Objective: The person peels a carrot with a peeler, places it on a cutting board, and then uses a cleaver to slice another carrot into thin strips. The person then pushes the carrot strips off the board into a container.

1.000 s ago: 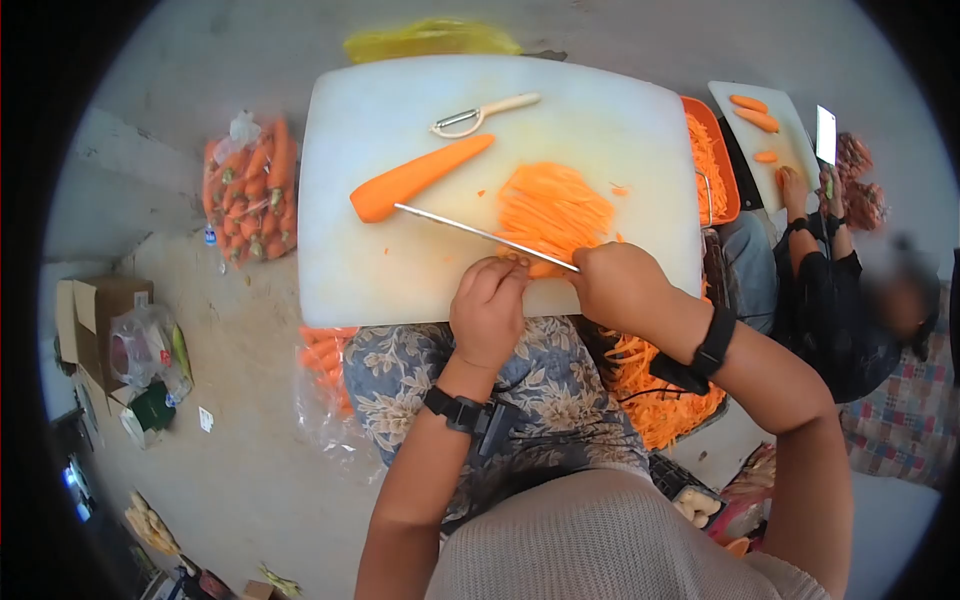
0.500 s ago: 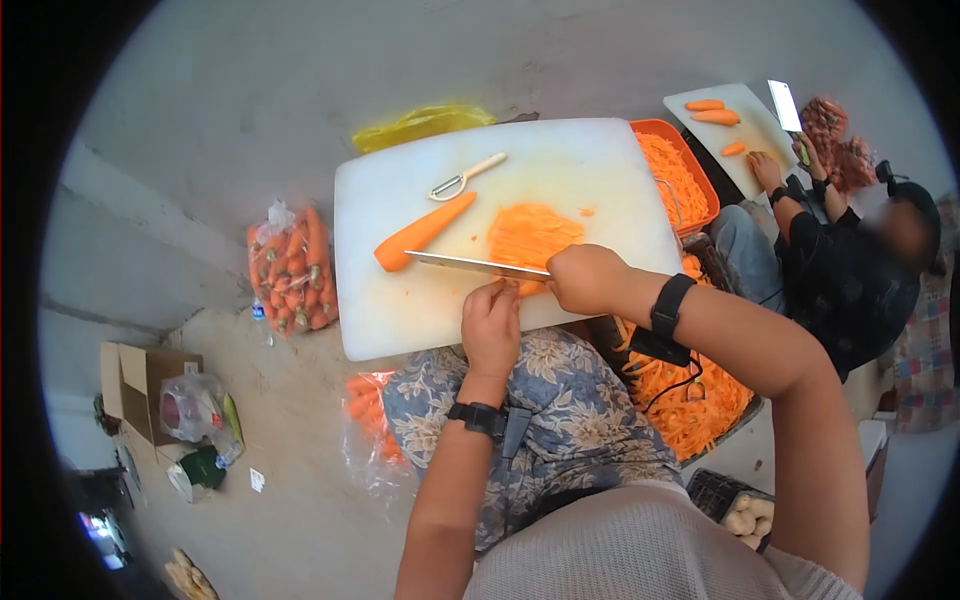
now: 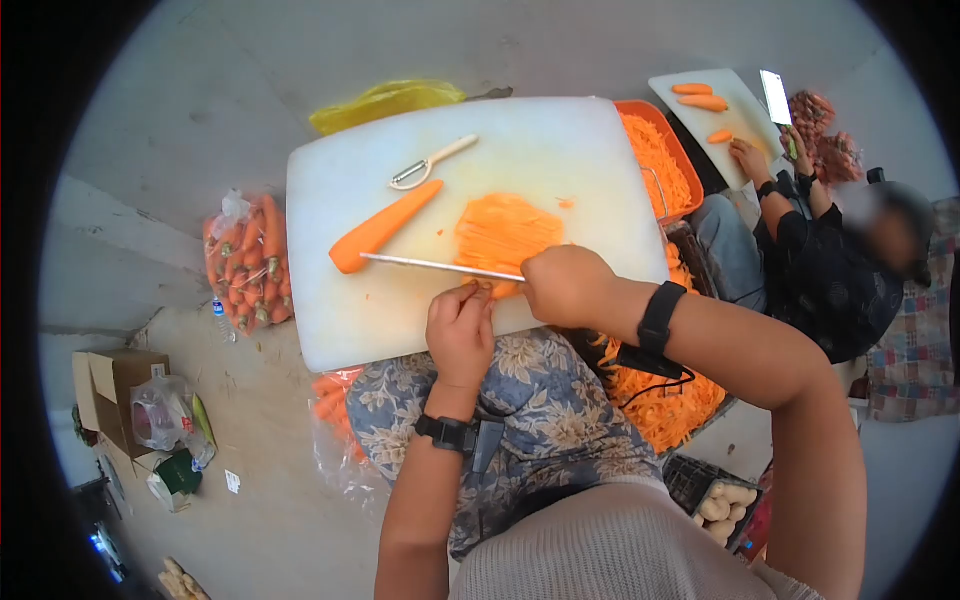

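My right hand (image 3: 572,285) is wrapped round the handle of a knife (image 3: 440,265), its blade pointing left across the white cutting board (image 3: 345,190). Curled fingertips of my left hand (image 3: 462,325) press on a carrot piece (image 3: 508,289) just below the blade, partly hidden by the hands and knife. Beyond the blade lies a fanned pile of thin carrot slices (image 3: 505,232). A whole peeled carrot (image 3: 385,228) rests on the left, near the blade's tip, and a peeler (image 3: 435,162) with a pale handle lies above it.
An orange tub (image 3: 690,165) of shredded carrot stands right of the board, with more shreds (image 3: 675,415) in a container below. A bag of carrots (image 3: 250,265) sits on the left. At right, a co-worker (image 3: 835,265) holds a cleaver (image 3: 774,98) by another board (image 3: 665,88).
The view has shifted, so the board and surroundings appear further left. The knife stays beside the carrot piece, its blade now seen more edge-on. Both hands keep their hold.
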`<state>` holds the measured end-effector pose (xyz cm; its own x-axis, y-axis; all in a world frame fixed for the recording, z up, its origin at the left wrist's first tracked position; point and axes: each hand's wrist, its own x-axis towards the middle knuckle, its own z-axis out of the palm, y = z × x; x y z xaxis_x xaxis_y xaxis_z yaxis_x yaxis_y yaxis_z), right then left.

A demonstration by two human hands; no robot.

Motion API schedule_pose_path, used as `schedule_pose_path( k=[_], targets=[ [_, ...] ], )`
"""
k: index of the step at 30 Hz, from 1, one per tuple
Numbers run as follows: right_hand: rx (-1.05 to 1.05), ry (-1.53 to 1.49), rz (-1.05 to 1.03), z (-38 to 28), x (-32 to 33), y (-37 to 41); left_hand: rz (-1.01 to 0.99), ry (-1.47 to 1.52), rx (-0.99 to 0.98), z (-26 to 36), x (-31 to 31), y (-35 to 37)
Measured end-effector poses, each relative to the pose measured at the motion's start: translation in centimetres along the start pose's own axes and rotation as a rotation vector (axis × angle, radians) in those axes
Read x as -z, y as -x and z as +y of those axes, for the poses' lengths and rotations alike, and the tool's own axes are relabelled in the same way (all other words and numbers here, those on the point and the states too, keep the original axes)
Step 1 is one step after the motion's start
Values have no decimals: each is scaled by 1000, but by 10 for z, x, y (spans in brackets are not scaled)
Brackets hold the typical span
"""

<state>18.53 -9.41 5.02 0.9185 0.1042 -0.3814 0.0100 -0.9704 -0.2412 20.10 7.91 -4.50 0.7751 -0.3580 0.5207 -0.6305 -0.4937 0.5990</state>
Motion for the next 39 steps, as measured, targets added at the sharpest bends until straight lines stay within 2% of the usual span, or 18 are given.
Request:
schedule_pose_path(
  k=[2,5,8,13,16,18,24,31,36,39],
  targets=[
    [1,-169,220,4,-13,-2,-4,-7,-10,-1,3,1],
    [2,-234,338,13,-29,4,7,-4,-7,-2,1,3],
    [6,-366,383,22,-37,4,26,18,-16,-1,3,2],
    [-12,-300,383,16,-15,7,52,28,-18,-2,3,2],
    [-32,-247,344,5,3,28,64,52,-14,-6,-1,4],
    [38,-104,321,1,11,39,63,59,-5,-7,-1,5],
    [56,36,265,8,10,45,89,21,-38,-6,0,4],
    [41,72,159,16,11,49,65,45,-47,0,5,0],
    [-46,37,-36,12,26,37,84,73,-40,0,4,2],
    [-31,94,-48,9,25,34,98,83,-31,2,2,1]
  ],
)
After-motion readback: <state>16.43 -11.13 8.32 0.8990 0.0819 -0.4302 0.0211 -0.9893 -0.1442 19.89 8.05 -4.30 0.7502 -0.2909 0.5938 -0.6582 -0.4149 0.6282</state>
